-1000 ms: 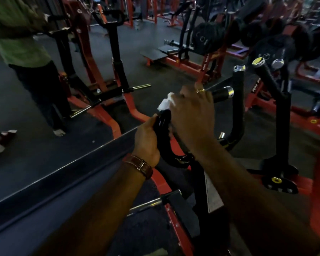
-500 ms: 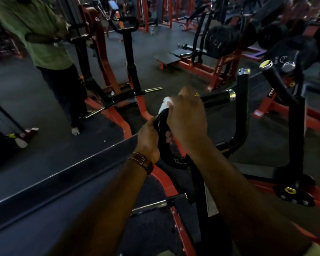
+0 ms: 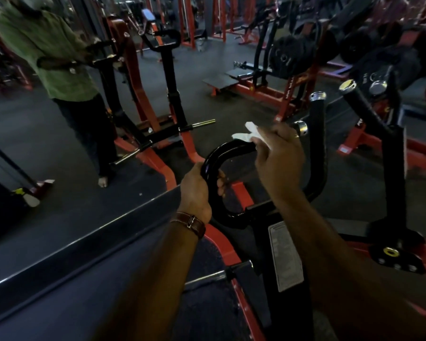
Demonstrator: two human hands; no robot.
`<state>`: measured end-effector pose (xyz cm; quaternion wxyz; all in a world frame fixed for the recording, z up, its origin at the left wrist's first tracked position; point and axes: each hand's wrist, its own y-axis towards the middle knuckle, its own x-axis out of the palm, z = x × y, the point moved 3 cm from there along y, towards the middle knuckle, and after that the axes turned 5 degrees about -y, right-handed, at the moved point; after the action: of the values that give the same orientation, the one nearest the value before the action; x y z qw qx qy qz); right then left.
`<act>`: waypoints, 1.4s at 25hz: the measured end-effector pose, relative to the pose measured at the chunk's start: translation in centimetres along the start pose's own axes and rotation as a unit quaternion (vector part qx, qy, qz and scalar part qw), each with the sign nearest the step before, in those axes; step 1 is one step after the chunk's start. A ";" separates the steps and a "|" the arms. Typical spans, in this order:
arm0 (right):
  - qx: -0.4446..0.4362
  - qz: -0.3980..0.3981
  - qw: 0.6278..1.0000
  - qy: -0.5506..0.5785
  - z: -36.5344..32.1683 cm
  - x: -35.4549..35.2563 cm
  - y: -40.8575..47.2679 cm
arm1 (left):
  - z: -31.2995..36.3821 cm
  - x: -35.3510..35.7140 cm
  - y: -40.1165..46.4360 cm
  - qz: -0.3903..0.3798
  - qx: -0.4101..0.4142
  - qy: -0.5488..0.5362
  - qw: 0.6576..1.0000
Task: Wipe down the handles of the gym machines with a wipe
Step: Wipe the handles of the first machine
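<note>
Left of the curved black handle [image 3: 228, 148], we see a person in a green shirt [image 3: 44, 52]. Our left hand [image 3: 197, 193] grips the handle's bend; our right hand [image 3: 278, 153] pinches the white wipe [image 3: 250, 134], apparently touching its top.

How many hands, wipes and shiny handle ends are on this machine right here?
Hands: 2, left hand and right hand
White wipe: 1
Shiny handle ends: 4
Total: 7
</note>
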<state>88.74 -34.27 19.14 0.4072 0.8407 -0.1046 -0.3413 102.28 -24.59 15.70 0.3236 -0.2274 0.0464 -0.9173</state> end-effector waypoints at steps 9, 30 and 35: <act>0.156 0.072 0.967 0.189 0.0 1.5 -4.1 | -0.1 0.4 -0.1 0.022 -0.003 -0.007 1.000; 0.460 -0.256 0.652 0.546 -3.5 7.4 -4.7 | -0.7 -1.1 2.1 -0.051 -0.041 0.037 0.997; 0.507 -0.102 0.574 0.635 -3.7 4.6 -5.2 | -0.3 -1.2 2.3 -0.092 -0.066 0.058 0.992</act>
<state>94.08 -30.72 14.54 -0.1603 0.9164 0.1110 0.3494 104.29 -25.69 14.43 0.2193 -0.1979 0.1044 -0.9497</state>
